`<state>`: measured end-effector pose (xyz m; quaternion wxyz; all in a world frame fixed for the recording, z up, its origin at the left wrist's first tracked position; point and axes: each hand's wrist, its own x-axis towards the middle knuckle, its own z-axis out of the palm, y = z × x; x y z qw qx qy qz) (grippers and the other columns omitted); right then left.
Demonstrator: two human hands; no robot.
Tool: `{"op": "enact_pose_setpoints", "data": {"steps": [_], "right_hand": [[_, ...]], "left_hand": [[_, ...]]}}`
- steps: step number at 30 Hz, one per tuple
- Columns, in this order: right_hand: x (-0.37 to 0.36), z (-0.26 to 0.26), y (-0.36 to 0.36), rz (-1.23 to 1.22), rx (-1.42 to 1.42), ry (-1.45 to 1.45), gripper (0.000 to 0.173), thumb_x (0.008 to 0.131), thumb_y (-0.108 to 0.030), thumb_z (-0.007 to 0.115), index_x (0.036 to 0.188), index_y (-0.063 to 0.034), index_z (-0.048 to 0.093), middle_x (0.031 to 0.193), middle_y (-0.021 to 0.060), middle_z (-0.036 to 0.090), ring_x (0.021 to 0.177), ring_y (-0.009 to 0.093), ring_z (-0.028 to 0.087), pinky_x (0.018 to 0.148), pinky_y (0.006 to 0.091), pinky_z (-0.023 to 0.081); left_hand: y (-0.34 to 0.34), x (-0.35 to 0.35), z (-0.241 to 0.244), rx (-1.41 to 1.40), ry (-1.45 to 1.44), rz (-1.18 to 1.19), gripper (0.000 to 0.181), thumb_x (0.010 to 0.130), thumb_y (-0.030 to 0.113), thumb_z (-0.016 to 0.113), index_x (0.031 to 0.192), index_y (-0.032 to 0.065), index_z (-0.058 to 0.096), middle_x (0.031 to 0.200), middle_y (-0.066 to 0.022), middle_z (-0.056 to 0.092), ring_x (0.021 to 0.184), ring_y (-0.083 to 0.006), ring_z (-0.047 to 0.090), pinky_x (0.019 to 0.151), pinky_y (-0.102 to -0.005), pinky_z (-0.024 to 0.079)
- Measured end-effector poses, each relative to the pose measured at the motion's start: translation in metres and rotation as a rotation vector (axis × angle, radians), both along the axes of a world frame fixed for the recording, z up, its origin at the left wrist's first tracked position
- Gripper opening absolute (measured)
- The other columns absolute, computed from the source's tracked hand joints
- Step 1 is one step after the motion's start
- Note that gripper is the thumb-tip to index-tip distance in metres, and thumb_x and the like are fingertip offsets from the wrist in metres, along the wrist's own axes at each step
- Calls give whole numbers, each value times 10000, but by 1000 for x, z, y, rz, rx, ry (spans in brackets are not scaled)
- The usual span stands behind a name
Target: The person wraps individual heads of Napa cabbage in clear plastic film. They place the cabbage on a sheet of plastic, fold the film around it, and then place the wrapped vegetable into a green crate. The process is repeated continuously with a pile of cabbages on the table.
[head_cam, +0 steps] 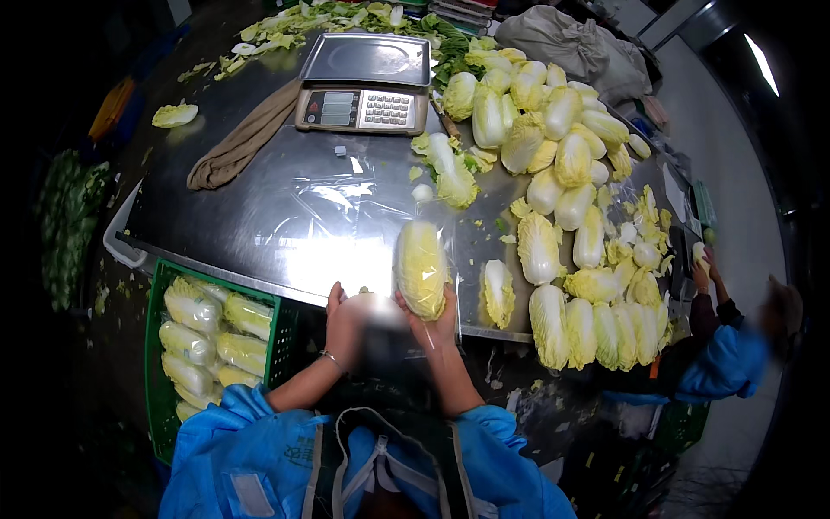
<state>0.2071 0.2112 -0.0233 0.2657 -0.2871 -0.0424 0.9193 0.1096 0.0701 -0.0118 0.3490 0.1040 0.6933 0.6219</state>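
Note:
My right hand (433, 318) holds a Napa cabbage (421, 269) from below, near the metal table's front edge. Clear plastic film covers this cabbage and spreads around it. My left hand (343, 318) is raised just to the left, beside a pale, blurred shape; the blur hides whether it grips anything. More clear film (337, 194) lies on the shiny table top (253, 214). A single small cabbage (497, 294) lies to the right of my right hand. A trimmed cabbage with loose outer leaves (449, 170) lies farther back.
A weighing scale (360, 110) stands at the back beside a brown cloth (249, 139). Many cabbages (561, 156) fill the table's right side. A green crate (214, 274) of film-wrapped cabbages stands front left. A co-worker in blue sleeves (720, 363) handles something at the right.

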Motion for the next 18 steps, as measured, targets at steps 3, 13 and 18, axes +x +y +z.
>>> {"op": "enact_pose_setpoints", "data": {"steps": [3, 13, 18], "right_hand": [[1, -2, -1, 18, 4, 126, 538, 874, -413, 471, 1244, -22, 478, 1131, 193, 569, 960, 338, 589, 794, 432, 525], [-21, -7, 5, -90, -72, -17, 627, 878, -503, 471, 1286, -28, 438, 1181, 221, 519, 1030, 368, 549, 849, 450, 493], [1, -16, -31, -182, -163, 86, 590, 911, -439, 522, 1316, -30, 392, 1245, 213, 479, 1113, 374, 522, 932, 474, 465]], "left_hand": [[-4, 10, 17, -165, -576, -204, 348, 863, 292, 649, 1120, 95, 521, 1001, -40, 589, 897, -112, 553, 721, -316, 482], [-51, -17, 1, 40, -152, -287, 186, 911, 175, 589, 775, 49, 572, 644, -6, 556, 551, -76, 510, 547, -217, 427], [-70, -22, -5, -33, -234, -195, 166, 902, 166, 603, 792, 42, 589, 681, -3, 578, 572, -63, 512, 563, -202, 419]]}}
